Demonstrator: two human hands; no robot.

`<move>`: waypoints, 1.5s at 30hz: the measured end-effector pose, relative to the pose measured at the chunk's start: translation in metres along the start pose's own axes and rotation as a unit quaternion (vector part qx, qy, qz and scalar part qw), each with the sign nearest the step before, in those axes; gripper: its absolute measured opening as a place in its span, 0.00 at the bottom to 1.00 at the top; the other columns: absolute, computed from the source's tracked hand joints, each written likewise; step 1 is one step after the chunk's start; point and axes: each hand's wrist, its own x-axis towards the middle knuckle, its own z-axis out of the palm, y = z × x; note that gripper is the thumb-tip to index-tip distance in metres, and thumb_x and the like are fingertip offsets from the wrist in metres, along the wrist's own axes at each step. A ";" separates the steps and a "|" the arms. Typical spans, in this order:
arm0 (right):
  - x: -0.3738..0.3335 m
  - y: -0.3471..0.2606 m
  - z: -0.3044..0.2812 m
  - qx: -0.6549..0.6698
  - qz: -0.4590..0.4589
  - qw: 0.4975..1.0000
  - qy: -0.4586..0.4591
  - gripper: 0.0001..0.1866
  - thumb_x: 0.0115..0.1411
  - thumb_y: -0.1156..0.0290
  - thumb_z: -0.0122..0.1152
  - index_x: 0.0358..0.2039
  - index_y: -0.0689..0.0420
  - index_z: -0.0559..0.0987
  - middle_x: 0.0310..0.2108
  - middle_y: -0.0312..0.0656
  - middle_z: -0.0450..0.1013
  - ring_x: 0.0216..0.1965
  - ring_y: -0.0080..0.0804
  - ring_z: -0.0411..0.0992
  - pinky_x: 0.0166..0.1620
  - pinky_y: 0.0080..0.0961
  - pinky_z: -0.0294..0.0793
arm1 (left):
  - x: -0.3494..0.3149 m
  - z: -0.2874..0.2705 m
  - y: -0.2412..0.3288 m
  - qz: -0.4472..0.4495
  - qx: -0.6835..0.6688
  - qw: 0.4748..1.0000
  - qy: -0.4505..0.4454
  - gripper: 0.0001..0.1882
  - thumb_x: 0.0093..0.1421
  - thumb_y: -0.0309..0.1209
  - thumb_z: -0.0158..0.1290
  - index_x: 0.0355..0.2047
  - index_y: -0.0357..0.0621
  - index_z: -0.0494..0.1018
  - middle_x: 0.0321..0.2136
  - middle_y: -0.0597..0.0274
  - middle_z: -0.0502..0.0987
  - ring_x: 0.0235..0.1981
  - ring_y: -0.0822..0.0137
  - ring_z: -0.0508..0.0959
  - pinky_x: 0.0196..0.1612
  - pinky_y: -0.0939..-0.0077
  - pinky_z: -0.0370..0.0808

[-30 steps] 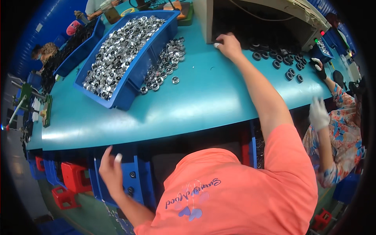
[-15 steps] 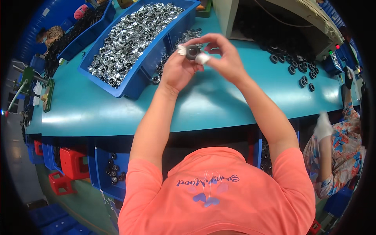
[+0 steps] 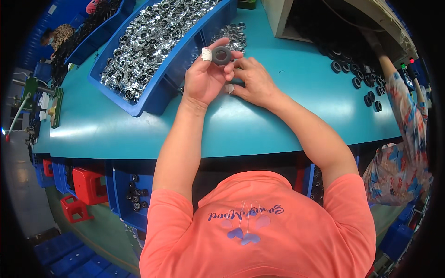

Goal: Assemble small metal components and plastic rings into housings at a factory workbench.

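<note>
My left hand (image 3: 203, 82) is raised over the table next to the big blue bin, its thumb wrapped in white tape. Between thumb and fingers it pinches a small dark rubber ring (image 3: 221, 55) shaped like a toy tyre, its round hole facing up. My right hand (image 3: 255, 83) is just to the right, with fingertips close to the left hand's fingers. Its taped thumb is apart from the bent fingers, and I see nothing held there. Whether the two hands touch is hard to tell.
The blue bin (image 3: 162, 85) is heaped with shiny clear-and-black small wheel parts (image 3: 153, 44); more parts (image 3: 234, 37) lie beside it on the teal table (image 3: 116, 134). Black rings (image 3: 357, 76) lie at right by a beige box-like machine (image 3: 276, 21). A co-worker's arm (image 3: 387, 65) reaches into it.
My right hand has drawn off the ring, down and right; the left hand keeps it, slightly further left. The co-worker at right has stretched an arm toward the machine.
</note>
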 end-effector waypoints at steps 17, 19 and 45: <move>-0.006 -0.017 -0.002 -0.010 -0.007 1.000 -0.026 0.17 0.48 0.57 0.73 0.38 0.45 0.82 0.44 0.39 0.70 0.47 0.44 0.66 0.48 0.46 0.66 | -0.005 0.008 -0.003 0.007 0.007 1.000 0.021 0.24 0.73 0.40 0.38 0.61 0.37 0.64 0.44 0.40 0.77 0.31 0.65 0.74 0.32 0.72 0.74; -0.005 -0.018 -0.003 0.005 -0.012 1.000 -0.016 0.17 0.49 0.58 0.73 0.38 0.48 0.81 0.43 0.40 0.71 0.47 0.44 0.67 0.49 0.45 0.67 | -0.005 0.007 -0.003 0.010 0.004 1.000 0.020 0.24 0.73 0.40 0.38 0.61 0.37 0.64 0.44 0.39 0.77 0.31 0.65 0.74 0.33 0.72 0.75; -0.001 -0.005 -0.038 0.400 0.163 0.893 0.122 0.18 0.52 0.73 0.70 0.45 0.58 0.79 0.42 0.35 0.77 0.41 0.22 0.77 0.47 0.22 0.77 | -0.008 0.010 -0.007 0.009 0.128 0.991 0.040 0.29 0.66 0.38 0.54 0.62 0.33 0.63 0.44 0.56 0.77 0.41 0.65 0.79 0.48 0.66 0.79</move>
